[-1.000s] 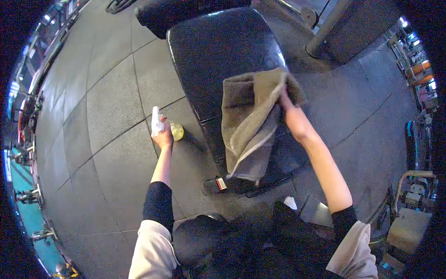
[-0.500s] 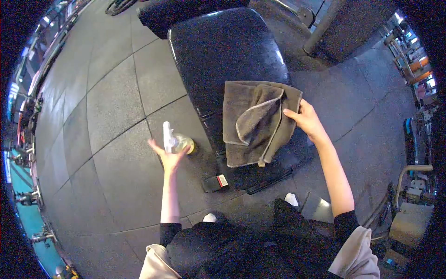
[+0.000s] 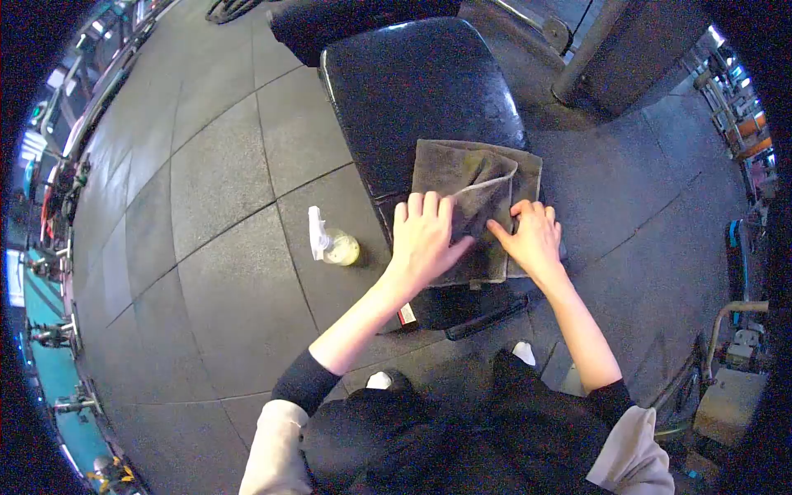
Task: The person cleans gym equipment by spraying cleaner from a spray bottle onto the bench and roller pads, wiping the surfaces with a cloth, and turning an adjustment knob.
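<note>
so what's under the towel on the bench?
The black padded bench shows past the far edge of the towel, so the pad likely continues beneath. The surface directly under it is covered; can't tell whether anything else lies there.

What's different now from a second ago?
The left hand let go of the clear, white-topped spray bottle, now on the dark grey floor, and moved right, over the grey-brown cloth towel. The towel, bunched up in the right hand before, now lies flatter. The shiny black padded bench stayed put.
</note>
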Motion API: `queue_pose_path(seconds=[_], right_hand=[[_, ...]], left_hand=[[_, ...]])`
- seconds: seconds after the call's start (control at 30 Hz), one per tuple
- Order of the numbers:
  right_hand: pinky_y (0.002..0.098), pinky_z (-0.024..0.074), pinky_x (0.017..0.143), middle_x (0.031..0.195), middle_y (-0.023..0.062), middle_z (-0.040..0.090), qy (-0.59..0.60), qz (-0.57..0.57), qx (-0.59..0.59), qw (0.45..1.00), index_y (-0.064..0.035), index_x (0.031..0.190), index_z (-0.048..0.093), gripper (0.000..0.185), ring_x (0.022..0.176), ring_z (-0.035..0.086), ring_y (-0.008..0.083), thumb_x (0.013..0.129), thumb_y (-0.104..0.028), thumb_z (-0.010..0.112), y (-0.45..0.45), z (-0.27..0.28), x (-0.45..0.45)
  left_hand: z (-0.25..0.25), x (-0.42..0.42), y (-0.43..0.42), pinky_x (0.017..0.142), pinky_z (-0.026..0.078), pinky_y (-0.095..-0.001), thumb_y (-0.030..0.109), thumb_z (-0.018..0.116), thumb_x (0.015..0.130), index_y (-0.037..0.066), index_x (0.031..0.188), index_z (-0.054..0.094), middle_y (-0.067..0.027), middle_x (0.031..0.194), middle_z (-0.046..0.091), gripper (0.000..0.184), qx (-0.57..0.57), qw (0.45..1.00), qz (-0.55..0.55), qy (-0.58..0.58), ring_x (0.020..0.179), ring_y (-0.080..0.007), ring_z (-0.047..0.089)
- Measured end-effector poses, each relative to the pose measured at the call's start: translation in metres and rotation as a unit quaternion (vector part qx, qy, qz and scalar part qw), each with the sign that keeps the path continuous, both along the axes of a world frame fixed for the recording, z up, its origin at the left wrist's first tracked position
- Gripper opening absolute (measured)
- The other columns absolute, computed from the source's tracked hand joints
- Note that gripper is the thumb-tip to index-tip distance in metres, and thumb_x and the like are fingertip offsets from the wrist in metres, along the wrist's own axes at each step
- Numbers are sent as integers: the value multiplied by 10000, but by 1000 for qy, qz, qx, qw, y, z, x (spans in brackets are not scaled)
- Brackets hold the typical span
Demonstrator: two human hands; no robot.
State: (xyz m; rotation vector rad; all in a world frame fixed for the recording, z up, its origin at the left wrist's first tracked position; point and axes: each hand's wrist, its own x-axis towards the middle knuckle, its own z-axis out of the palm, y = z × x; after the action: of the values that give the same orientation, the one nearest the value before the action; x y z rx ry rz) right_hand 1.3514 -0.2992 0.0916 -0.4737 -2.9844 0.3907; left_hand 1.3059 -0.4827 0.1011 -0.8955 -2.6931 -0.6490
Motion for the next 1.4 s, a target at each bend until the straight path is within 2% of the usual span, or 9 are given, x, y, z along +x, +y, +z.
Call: queue_pose_path(seconds=[0.37,0.5,0.57,0.8,0.87,1.1,1.13,1.2,1.4], right_hand=[[268,462,695,894,33,625,-8,16,-619,785,-55,999,533,353,800,564,98,783,-289,686,55,87,0],[303,459,793,957,83,618,-223,318,-102,916,-26,965,577,534,895,569,162,546,-244,828,103,191,-20],[302,453,809,951,102,621,-29,177,140,974,1,940,605,435,893,572,179,565,-140,773,130,212,-26],[255,442,806,951,23,592,295,377,323,816,-7,1046,586,288,849,557,133,770,-87,565,275,300,-95],[264,488,659,798,128,647,357,268,-44,894,101,912,618,277,676,601,171,661,59,512,140,338,-50],[331,459,715,789,89,631,504,49,274,818,-5,893,631,225,738,592,236,738,-156,569,135,244,46],[351,445,684,779,82,624,418,268,137,857,-39,823,624,184,728,589,233,785,-195,534,118,201,64],[354,425,710,796,39,626,314,289,51,903,-87,740,592,118,775,579,217,753,-187,530,99,137,80],[357,412,725,805,33,585,201,260,3,944,-95,716,537,236,776,562,225,514,24,556,81,-25,105]], left_hand=[[33,-35,-37,666,438,-228,51,519,871,5,985,507,-17,854,589,124,476,831,21,-286,760,-90,553],[95,-68,-57,694,453,-223,50,503,876,5,1047,547,-32,874,606,182,524,770,-6,-364,765,-83,560],[130,-85,-59,675,463,-240,87,534,864,2,1019,575,-38,878,617,181,482,821,-40,-304,752,-87,570],[260,-94,-44,744,480,-294,126,544,876,20,1025,591,-79,903,633,189,497,858,31,-127,820,-162,591],[269,-89,-52,747,477,-295,130,541,876,34,1017,594,-66,930,634,179,485,872,-56,-24,821,-160,589],[198,-43,-162,835,466,-355,120,534,848,19,1082,533,-101,1070,574,255,353,920,-163,45,926,-200,571],[188,-29,-172,843,468,-362,109,518,848,7,1084,516,-103,1089,558,257,317,931,-171,54,934,-207,567],[156,17,-131,764,506,-330,-109,585,591,-12,990,559,-90,1036,597,412,320,931,-35,-170,858,-201,628],[19,26,-131,770,492,-278,-100,568,643,42,893,664,-83,837,674,302,98,916,-82,-380,817,-147,640]])
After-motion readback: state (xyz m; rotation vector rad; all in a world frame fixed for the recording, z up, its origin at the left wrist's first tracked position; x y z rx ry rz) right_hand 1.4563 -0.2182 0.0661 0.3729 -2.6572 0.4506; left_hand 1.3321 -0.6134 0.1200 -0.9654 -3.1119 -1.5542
